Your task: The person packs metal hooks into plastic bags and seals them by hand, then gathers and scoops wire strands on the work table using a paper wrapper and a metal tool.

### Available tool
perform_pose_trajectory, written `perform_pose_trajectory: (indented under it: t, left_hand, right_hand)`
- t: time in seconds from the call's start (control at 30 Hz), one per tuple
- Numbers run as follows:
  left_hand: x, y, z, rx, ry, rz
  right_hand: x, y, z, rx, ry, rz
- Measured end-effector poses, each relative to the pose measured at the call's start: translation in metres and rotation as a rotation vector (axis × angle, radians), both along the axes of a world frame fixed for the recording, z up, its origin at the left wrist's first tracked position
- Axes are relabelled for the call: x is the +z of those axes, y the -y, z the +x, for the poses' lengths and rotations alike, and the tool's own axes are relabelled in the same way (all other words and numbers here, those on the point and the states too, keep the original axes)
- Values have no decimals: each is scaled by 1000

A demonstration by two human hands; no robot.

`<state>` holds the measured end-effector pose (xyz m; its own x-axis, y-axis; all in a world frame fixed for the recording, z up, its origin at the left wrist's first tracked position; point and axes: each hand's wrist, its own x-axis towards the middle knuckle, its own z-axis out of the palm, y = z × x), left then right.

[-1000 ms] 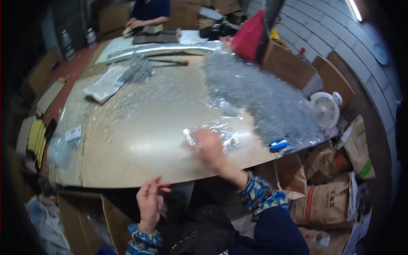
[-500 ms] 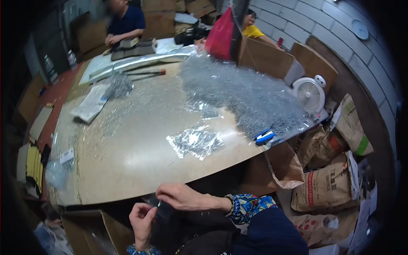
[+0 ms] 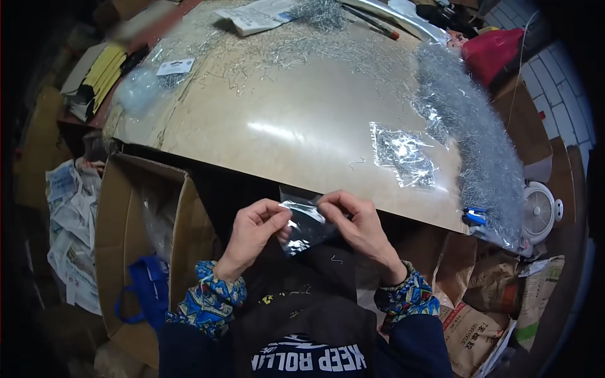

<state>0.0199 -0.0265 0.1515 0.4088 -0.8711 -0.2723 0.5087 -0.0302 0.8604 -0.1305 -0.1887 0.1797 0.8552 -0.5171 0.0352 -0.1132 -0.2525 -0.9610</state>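
A small clear plastic bag (image 3: 305, 228) is stretched between my two hands, below the table's front edge. My left hand (image 3: 255, 232) pinches its left side, and my right hand (image 3: 358, 228) grips the upper right corner. On the table (image 3: 271, 120), right of centre, lies a clear bag of metal hooks (image 3: 404, 157), with one loose hook (image 3: 357, 162) to its left. A large heap of small metal hooks (image 3: 469, 126) covers the table's right side.
A blue stapler (image 3: 474, 217) and a white fan (image 3: 539, 213) are at the right corner. An open cardboard box (image 3: 184, 214) holding a blue bag (image 3: 149, 286) stands at the left. Paper sacks (image 3: 472, 334) are at lower right. Newspaper (image 3: 255, 16) lies at the back.
My right hand has come back from the table to my left hand, and the clear bag is now spread between them. The view has turned down and to the left.
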Motion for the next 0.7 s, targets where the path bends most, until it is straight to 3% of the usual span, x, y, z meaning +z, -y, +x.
perform_pose_trajectory:
  t: [0.03, 0.13, 0.3, 0.4, 0.47, 0.53, 0.6, 0.7]
  left_hand:
    - [0, -1, 2, -35, 82, 33]
    - [8, 0, 9, -356, 173, 88]
    - [2, -6, 18, -294, -8, 166]
    - [-15, -16, 22, -255, -81, 115]
    - [-16, -16, 16, -282, -93, 117]
    - [-14, -12, 12, -277, -117, 109]
    - [-9, -10, 11, -227, -154, 95]
    - [-15, -17, 18, -336, -146, 66]
  right_hand:
    - [1, 2, -2, 90, -82, 18]
    - [3, -6, 4, 116, 26, 486]
    - [5, 6, -2, 322, -273, 424]
    - [-11, 3, -9, 243, -251, 601]
    - [-16, -12, -2, 156, -64, 443]
    - [-23, -16, 1, 232, -35, 496]
    - [-18, -13, -2, 278, -145, 558]
    - [-15, -9, -7, 234, -222, 570]
